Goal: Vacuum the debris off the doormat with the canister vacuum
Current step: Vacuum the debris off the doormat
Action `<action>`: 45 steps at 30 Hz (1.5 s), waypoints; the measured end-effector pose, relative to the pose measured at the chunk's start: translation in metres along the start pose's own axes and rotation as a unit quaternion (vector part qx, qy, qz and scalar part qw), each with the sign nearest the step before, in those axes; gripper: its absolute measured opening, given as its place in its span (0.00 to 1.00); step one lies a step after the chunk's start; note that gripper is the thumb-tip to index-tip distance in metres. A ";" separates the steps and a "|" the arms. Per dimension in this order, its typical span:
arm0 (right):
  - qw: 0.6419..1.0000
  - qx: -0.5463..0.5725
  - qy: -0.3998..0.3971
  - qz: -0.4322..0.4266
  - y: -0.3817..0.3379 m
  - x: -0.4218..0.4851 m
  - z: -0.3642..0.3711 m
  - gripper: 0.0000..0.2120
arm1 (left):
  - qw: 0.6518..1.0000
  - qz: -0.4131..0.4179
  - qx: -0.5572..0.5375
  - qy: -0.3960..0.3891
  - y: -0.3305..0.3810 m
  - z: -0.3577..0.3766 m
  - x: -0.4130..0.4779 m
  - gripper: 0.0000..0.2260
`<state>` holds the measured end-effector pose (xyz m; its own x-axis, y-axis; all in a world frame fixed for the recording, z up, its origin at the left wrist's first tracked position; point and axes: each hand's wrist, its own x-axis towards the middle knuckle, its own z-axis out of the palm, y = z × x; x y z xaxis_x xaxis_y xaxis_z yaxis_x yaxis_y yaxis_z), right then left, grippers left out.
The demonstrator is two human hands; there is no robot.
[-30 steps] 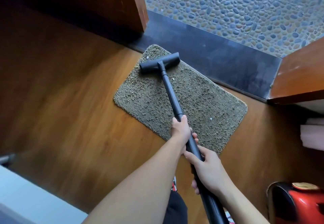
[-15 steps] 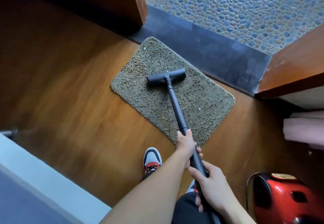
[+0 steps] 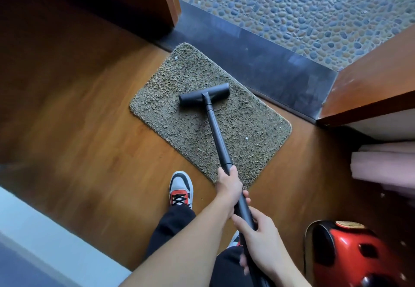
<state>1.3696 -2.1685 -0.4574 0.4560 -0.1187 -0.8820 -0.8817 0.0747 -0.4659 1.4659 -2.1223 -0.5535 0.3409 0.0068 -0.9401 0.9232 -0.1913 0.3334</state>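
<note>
Wood floor carries the shaggy doormat against a dark threshold; in the head view the nozzle rests mid-doormat, the red canister vacuum well off its near corner. Left hand and right hand both clench their fingers round the wand, which looks light and stiff, so this spaced grip should steer it, though the doormat may drag.

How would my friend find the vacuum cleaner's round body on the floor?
Start at the brown doormat by the doorway, then look toward the picture's lower right across the wooden floor. The canister sits there, beyond the right hand; it alone is a shiny, rounded red shell with black holes.
</note>
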 end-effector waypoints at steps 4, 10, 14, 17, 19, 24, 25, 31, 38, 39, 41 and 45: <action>1.000 0.005 0.014 0.003 -0.018 0.013 0.012 0.04 | 1.000 0.007 0.015 -0.006 0.018 -0.008 0.013 0.09; 0.999 0.015 0.036 0.011 -0.056 0.035 0.026 0.05 | 1.000 0.011 0.024 -0.016 0.060 -0.020 0.032 0.09; 0.999 0.017 0.044 0.010 -0.080 0.049 0.030 0.06 | 1.000 0.001 0.015 -0.023 0.091 -0.024 0.041 0.10; 0.999 0.013 0.049 0.018 -0.088 0.049 0.027 0.06 | 1.000 -0.004 0.017 -0.025 0.099 -0.022 0.036 0.09; 0.999 0.011 0.050 0.019 -0.087 0.044 0.024 0.06 | 0.999 -0.002 0.018 -0.026 0.097 -0.020 0.032 0.09; 0.999 0.007 0.037 0.027 -0.068 0.025 0.017 0.07 | 0.999 -0.019 0.012 -0.028 0.075 -0.017 0.016 0.09; 0.999 0.006 0.031 0.028 -0.062 0.019 0.016 0.07 | 0.999 -0.023 0.011 -0.027 0.066 -0.017 0.011 0.09; 1.000 -0.011 0.000 0.028 -0.017 -0.014 0.012 0.02 | 0.999 -0.021 0.029 -0.010 0.010 -0.014 -0.011 0.10; 0.998 -0.055 0.041 0.003 -0.002 -0.002 0.017 0.06 | 1.000 -0.014 0.018 0.005 0.007 -0.017 -0.007 0.10; 0.998 -0.050 0.032 0.001 -0.006 0.003 0.019 0.05 | 1.000 -0.012 0.019 0.007 0.012 -0.019 -0.003 0.10; 0.999 -0.044 0.025 -0.007 -0.018 0.012 0.024 0.02 | 1.000 -0.010 0.022 0.010 0.027 -0.025 0.006 0.10; 0.999 -0.036 0.020 -0.005 -0.056 0.028 0.034 0.02 | 1.000 -0.004 0.015 0.010 0.061 -0.036 0.020 0.10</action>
<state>1.4359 -2.1423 -0.4585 0.4608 -0.1580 -0.8733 -0.8843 0.0016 -0.4669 1.5352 -2.0983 -0.5493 0.3377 0.0276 -0.9408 0.9202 -0.2200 0.3239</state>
